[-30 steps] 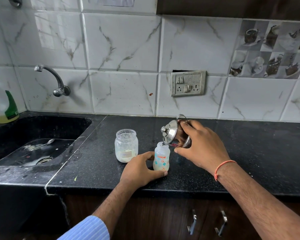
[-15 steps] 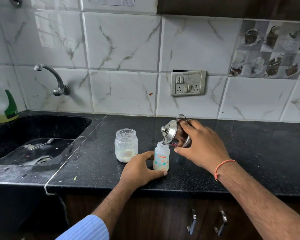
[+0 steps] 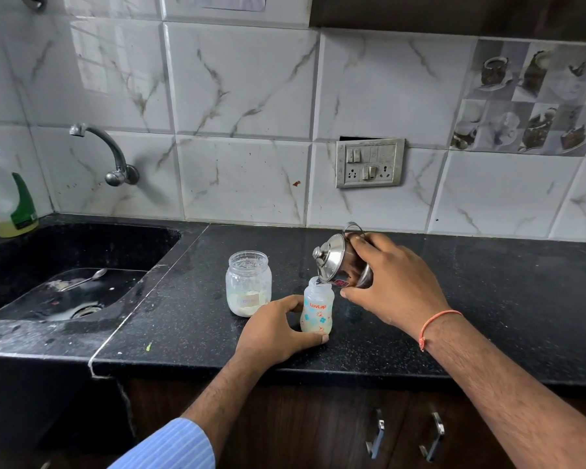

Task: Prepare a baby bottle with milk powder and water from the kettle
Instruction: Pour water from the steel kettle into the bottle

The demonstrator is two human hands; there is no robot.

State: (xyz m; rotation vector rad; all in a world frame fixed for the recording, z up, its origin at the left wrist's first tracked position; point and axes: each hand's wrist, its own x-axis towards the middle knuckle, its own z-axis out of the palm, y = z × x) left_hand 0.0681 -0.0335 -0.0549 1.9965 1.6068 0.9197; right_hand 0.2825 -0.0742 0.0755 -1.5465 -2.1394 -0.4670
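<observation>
While the right hand (image 3: 393,286) grips a small steel kettle (image 3: 340,262) and tips it steeply to the left, its spout sits at the open mouth of the baby bottle (image 3: 317,308), which stands upright on the black counter (image 3: 487,299). Fingers curl over the top and back of the kettle and the thumb lies under its lower edge; the lid with its round knob faces left and looks closed, and a wire handle loop sticks up behind the fingers. An orange thread is tied around that wrist. Whether water is running from the spout cannot be made out. At the bottle's base, the left hand (image 3: 274,330) steadies it, thumb wrapped round the front near the bottom and fingers curved round the far left side, with the heel of the hand resting on the counter. Pale and translucent, the bottle carries a red brand word and small blue and orange prints, and something whitish shows in its lower part. Just to its left, close but not touching, stands a lidless clear jar (image 3: 248,282) with white powder settled in the bottom and dusting its walls. Further left is a dark sink (image 3: 82,252) with a spoon (image 3: 85,279) lying in the basin, a wall tap (image 3: 105,150) above it and a detergent bottle (image 3: 9,201) at the back corner. On the tiled wall behind the kettle hangs a switch plate (image 3: 369,163).
</observation>
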